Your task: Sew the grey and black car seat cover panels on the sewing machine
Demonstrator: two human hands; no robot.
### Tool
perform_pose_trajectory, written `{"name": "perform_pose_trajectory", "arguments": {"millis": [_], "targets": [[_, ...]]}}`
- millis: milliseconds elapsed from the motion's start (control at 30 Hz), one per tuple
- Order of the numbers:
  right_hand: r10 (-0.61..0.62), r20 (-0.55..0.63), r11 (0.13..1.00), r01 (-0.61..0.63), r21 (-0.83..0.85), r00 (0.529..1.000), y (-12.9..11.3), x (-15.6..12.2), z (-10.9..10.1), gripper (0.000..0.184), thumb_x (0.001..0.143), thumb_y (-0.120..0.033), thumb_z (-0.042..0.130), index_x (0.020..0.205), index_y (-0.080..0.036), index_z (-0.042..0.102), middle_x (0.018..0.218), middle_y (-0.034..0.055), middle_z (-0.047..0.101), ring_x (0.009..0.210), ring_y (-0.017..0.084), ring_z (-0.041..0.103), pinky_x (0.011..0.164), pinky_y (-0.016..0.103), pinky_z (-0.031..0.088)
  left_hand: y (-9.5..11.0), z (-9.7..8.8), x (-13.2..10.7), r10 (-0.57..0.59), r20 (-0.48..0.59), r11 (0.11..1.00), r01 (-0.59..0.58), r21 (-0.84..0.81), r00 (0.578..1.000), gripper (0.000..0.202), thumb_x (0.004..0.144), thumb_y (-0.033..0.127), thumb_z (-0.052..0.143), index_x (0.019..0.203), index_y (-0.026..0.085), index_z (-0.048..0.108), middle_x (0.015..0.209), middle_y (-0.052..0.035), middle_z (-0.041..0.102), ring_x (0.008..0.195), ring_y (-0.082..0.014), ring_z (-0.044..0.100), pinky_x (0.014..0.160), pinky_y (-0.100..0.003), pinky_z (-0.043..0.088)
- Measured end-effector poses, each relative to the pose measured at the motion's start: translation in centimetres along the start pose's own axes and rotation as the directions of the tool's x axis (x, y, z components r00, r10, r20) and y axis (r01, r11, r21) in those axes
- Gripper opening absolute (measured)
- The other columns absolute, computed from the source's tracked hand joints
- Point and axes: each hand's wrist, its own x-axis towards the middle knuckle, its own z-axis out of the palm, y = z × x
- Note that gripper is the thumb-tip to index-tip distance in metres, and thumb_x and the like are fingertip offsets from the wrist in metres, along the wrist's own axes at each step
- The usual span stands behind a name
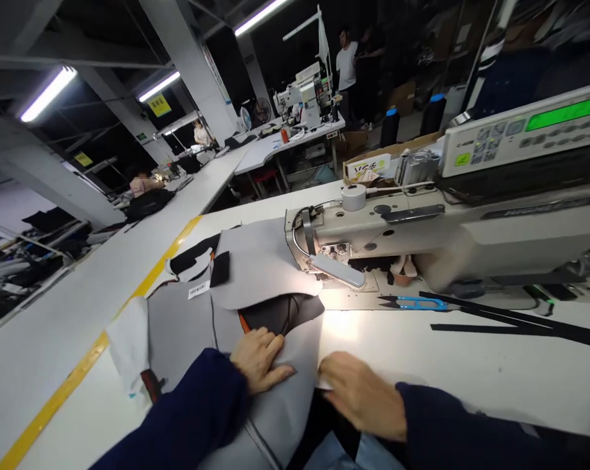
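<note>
My left hand (260, 360) lies on a grey padded fabric piece (290, 352), thumb stretched out and fingers slightly bent. An orange strip shows by its fingertips, beside a dark opening in the fabric. A grey flap (256, 261) with a black patch runs to the needle area of the sewing machine (373, 228). My right hand (361, 395), blurred, is at the right edge of the fabric by the table's front. Its fingers are curled, with something small and whitish at the thumb that I cannot make out. A white barcode label (199, 290) is on the fabric further left.
Blue-handled thread snips (415, 303) and black strips (500, 329) lie right of the needle area. Yellow tape (99, 346) runs along the table at left. A cardboard box (373, 166) stands behind the machine. Other people are in the background.
</note>
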Motion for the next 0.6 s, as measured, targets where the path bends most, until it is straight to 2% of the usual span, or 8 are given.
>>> {"name": "perform_pose_trajectory", "arguments": {"millis": [100,167,200,233,300,400,500,600], "targets": [[0.030,0.015,0.983,-0.027,-0.183,0.999,2.1,1.3,-1.3,0.043,0.083,-0.020,0.056,0.125,-0.011,0.050,0.126,0.0188,0.051,0.118,0.030,0.045,0.097,0.049,0.039,0.1,0.4,2.5,0.228,-0.142,0.972,-0.233,-0.013,0.963,0.055,0.093,0.053,0.033,0.125,0.013,0.052,0.123,-0.0147,0.057,0.115,-0.0277,0.051,0.099,-0.047,0.036],[-0.013,0.066,0.956,0.031,-0.293,0.998,3.1,3.0,-0.5,0.055,0.080,-0.027,0.059,0.130,-0.008,0.046,0.131,0.0218,0.047,0.126,0.034,0.037,0.103,0.054,0.030,-0.5,0.6,4.3,0.297,-0.169,0.953,-0.302,-0.009,0.940,0.046,0.095,0.040,0.034,0.128,0.013,0.050,0.135,-0.0121,0.051,0.130,-0.0256,0.040,0.112,-0.049,0.022],[-0.046,0.096,0.943,0.074,-0.325,0.994,3.5,4.1,0.3,0.053,0.080,-0.028,0.058,0.127,-0.006,0.048,0.126,0.0222,0.050,0.124,0.034,0.039,0.104,0.054,0.029,-1.2,0.7,5.0,0.297,-0.165,0.954,-0.301,-0.001,0.941,0.042,0.095,0.034,0.034,0.127,0.013,0.052,0.136,-0.0107,0.051,0.133,-0.0244,0.037,0.114,-0.049,0.018],[-0.066,0.123,0.929,0.106,-0.354,0.990,3.8,5.4,1.3,0.044,0.083,-0.026,0.055,0.121,-0.004,0.052,0.118,0.0218,0.055,0.117,0.032,0.044,0.102,0.052,0.031,-2.2,0.9,5.6,0.297,-0.148,0.954,-0.299,0.009,0.943,0.040,0.095,0.029,0.034,0.125,0.013,0.054,0.135,-0.0105,0.053,0.133,-0.0237,0.037,0.115,-0.048,0.018],[-0.095,0.174,0.907,0.157,-0.390,0.980,4.1,8.1,3.3,0.023,0.088,-0.013,0.042,0.100,-0.008,0.061,0.097,0.0161,0.061,0.096,0.026,0.054,0.089,0.045,0.039,-4.5,1.2,6.3,0.320,-0.068,0.947,-0.320,0.019,0.945,0.039,0.093,0.022,0.032,0.120,0.009,0.058,0.132,-0.0134,0.055,0.133,-0.0232,0.038,0.115,-0.043,0.024],[-0.088,0.218,0.915,0.165,-0.368,0.972,3.8,10.7,4.9,0.018,0.086,-0.011,0.043,0.083,-0.011,0.061,0.078,0.0106,0.060,0.075,0.021,0.054,0.067,0.037,0.038,-8.1,1.3,6.8,0.338,0.102,0.941,-0.339,-0.009,0.936,0.044,0.092,0.018,0.026,0.115,0.004,0.060,0.127,-0.0173,0.057,0.133,-0.0217,0.040,0.112,-0.035,0.032],[-0.075,0.215,0.920,0.150,-0.361,0.974,2.6,9.7,4.4,0.010,0.082,-0.012,0.048,0.080,-0.013,0.058,0.073,0.0091,0.057,0.064,0.020,0.050,0.060,0.035,0.032,-9.7,0.8,7.4,0.257,0.154,0.966,-0.257,-0.019,0.954,0.042,0.092,0.019,0.026,0.115,0.008,0.060,0.131,-0.0141,0.055,0.130,-0.0206,0.044,0.111,-0.033,0.033],[-0.087,0.133,0.906,0.134,-0.401,0.987,1.6,6.5,3.0,0.015,0.081,-0.007,0.046,0.073,-0.016,0.054,0.068,0.0074,0.054,0.060,0.019,0.044,0.057,0.035,0.027,-8.7,0.3,8.1,0.157,0.111,0.987,-0.159,0.009,0.981,0.034,0.092,0.023,0.033,0.112,0.016,0.060,0.136,-0.0082,0.051,0.121,-0.0218,0.052,0.104,-0.035,0.041]]}}
